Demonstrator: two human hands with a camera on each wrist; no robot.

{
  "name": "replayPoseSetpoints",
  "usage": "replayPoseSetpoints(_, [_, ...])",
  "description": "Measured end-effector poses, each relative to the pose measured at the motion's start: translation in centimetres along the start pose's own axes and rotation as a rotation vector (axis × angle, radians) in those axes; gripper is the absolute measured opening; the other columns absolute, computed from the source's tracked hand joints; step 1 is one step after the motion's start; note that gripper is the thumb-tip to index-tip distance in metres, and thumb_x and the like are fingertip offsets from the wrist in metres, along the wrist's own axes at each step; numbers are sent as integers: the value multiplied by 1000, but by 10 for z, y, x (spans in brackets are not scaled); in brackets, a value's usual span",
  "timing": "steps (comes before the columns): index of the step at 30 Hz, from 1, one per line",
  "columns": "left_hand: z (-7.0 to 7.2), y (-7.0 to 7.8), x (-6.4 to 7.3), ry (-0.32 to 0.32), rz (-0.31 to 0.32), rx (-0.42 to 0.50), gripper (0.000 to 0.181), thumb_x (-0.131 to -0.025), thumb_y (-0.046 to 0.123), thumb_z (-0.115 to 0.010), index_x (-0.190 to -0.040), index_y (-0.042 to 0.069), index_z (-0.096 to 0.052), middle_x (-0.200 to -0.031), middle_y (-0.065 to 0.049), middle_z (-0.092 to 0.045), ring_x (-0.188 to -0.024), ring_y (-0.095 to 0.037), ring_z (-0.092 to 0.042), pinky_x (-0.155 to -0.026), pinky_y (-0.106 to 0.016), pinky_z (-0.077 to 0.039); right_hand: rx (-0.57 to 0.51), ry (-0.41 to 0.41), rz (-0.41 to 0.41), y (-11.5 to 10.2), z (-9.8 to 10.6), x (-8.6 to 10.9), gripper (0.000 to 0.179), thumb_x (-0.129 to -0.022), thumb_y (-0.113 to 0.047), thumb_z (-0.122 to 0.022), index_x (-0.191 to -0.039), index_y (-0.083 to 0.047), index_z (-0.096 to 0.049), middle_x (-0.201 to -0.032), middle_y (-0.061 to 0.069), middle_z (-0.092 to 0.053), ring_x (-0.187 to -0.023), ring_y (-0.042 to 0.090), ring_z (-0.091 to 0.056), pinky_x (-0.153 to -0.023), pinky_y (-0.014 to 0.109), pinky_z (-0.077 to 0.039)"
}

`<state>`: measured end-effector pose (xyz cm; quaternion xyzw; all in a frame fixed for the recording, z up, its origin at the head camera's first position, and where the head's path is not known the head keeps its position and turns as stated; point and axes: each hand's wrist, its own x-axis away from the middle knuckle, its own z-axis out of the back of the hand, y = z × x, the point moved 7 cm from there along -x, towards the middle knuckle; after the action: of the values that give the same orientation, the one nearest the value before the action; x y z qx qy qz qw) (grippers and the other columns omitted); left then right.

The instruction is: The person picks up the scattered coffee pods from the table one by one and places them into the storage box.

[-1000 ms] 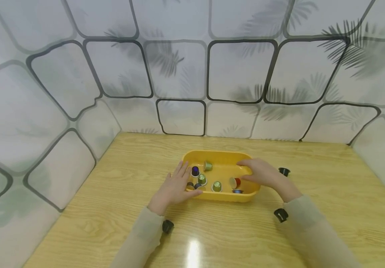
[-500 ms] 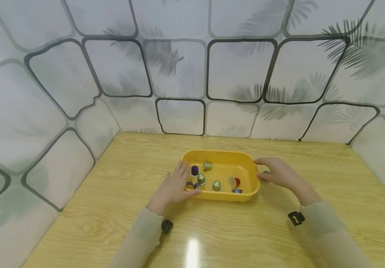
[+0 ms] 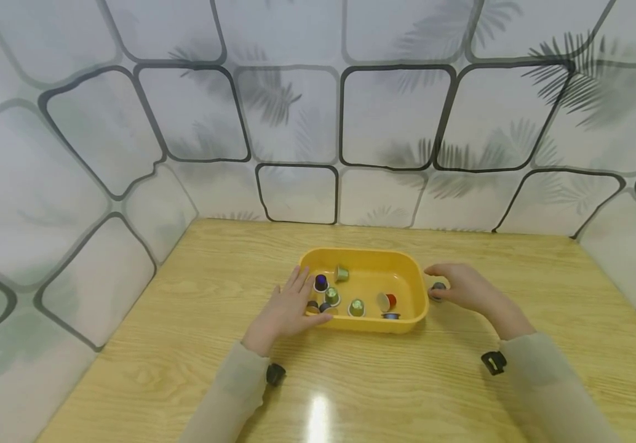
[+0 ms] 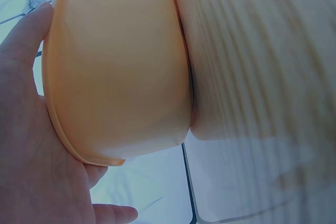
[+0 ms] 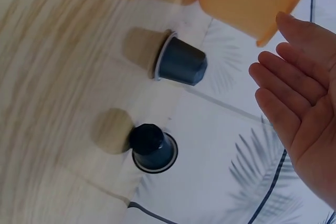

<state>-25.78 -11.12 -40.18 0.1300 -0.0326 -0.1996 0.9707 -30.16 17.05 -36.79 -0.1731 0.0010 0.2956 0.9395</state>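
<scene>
A yellow tray (image 3: 373, 327) stands on the table with several coffee capsules inside. Among them are a green capsule (image 3: 357, 307), a dark purple one (image 3: 321, 282) and a red one (image 3: 387, 301) on its side. My left hand (image 3: 280, 314) rests across the tray's left end, fingers straight and thumb along the front rim. Just outside the right end, my right hand (image 3: 467, 292) hovers over a grey capsule (image 3: 438, 291) with relaxed fingers. In the right wrist view, that palm holds nothing; a dark capsule (image 5: 181, 62) stands upright, and a black one (image 5: 152, 148) lies tipped.
The wooden table (image 3: 185, 344) runs back to a patterned wall covering (image 3: 296, 123), which also closes off both sides. Dark clips (image 3: 275, 374) sit by the sleeve cuffs.
My right hand has moved right, from above the tray's right end to outside it. The grey capsule now shows beneath it, while the black one is covered. The left hand stays put.
</scene>
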Motion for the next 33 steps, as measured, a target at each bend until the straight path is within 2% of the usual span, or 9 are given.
replayPoseSetpoints(11, [0, 2, 1, 2, -4, 16, 88, -81, 62, -42, -140, 1, -19, -146, -13, -6, -133, -24, 5, -96, -59, -17, 17, -72, -2, 20, -19, -3, 34, -75, -7, -68, -104, 8, -59, -100, 21, -60, -93, 36, -55, -79, 48, -42])
replayPoseSetpoints(20, [1, 2, 1, -1, -7, 5, 90, -80, 66, -39, -140, 1, -18, -146, -14, -7, -133, -24, 5, -96, -59, -17, 26, -99, -14, 24, -25, -6, 30, -75, -5, -68, -101, 7, -60, -96, 19, -61, -89, 34, -56, -78, 47, -43])
replayPoseSetpoints(26, [3, 4, 2, 2, -13, 15, 89, -81, 64, -40, -140, 1, -20, -146, -14, -8, -133, -25, 3, -95, -60, -17, 0, -124, -17, 24, -29, -6, 25, -73, -3, -68, -96, 4, -62, -91, 14, -62, -84, 31, -57, -74, 45, -44])
replayPoseSetpoints(33, [4, 4, 3, 2, -7, 27, 89, -81, 64, -41, -140, 1, -20, -146, -14, -8, -133, -25, 4, -96, -60, -16, 7, -154, -32, 27, -35, -7, 28, -71, -2, -70, -97, 4, -61, -92, 15, -62, -85, 32, -57, -74, 45, -44])
